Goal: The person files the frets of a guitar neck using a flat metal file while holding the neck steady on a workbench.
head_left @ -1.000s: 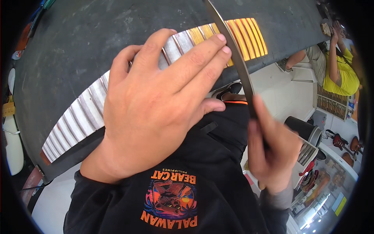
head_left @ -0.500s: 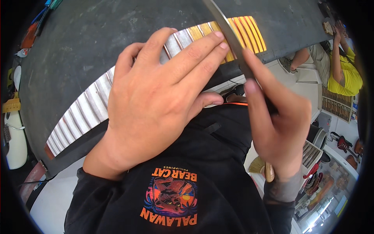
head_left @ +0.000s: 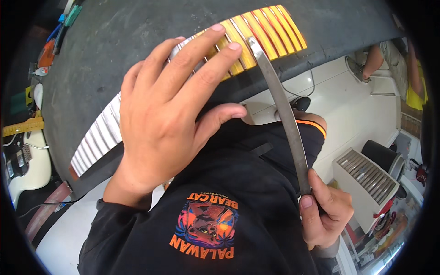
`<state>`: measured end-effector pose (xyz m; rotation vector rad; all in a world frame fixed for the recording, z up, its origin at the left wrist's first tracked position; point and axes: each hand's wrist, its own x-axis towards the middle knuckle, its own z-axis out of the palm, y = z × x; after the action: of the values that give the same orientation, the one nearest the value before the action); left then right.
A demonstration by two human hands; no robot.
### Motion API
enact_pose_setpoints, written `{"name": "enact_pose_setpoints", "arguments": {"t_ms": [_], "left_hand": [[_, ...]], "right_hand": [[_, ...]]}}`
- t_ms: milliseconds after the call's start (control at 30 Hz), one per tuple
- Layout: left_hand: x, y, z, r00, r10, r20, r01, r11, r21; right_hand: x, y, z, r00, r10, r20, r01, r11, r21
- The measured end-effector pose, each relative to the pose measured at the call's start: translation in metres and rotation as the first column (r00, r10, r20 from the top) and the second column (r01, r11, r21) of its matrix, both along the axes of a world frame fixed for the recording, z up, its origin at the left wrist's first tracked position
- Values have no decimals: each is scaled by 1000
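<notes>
A fretted neck, its face covered in yellow at the right and silver at the left, lies on the dark bench mat; it looks curved in this lens. My left hand rests over its middle, fingers apart on the surface and thumb out to the side, hiding part of it. My right hand, low at the right, grips a long flat metal file. The file's tip is over the yellow section, just right of my left fingertips; I cannot tell if it touches.
At far left lie a cream electric guitar and small tools. Beyond the bench at right are a co-worker in yellow, partly out of view, a box of slotted files and a black bin. A cable hangs under the bench edge.
Half a second ago the file reached past the top edge; its tip is now drawn back onto the yellow section, my right hand lower. My left fingers sit slightly higher, a little further apart.
</notes>
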<state>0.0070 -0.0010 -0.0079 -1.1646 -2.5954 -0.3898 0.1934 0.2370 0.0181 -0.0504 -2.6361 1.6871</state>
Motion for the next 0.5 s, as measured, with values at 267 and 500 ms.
{"name": "enact_pose_setpoints", "arguments": {"t_ms": [267,500], "left_hand": [[-3,2,8,997,-68,20,69,994,-83],[-4,0,12,996,-77,52,83,990,-118]], "right_hand": [[6,-11,17,998,-57,33,57,998,4],[-32,-28,21,997,-78,-14,79,990,115]]}}
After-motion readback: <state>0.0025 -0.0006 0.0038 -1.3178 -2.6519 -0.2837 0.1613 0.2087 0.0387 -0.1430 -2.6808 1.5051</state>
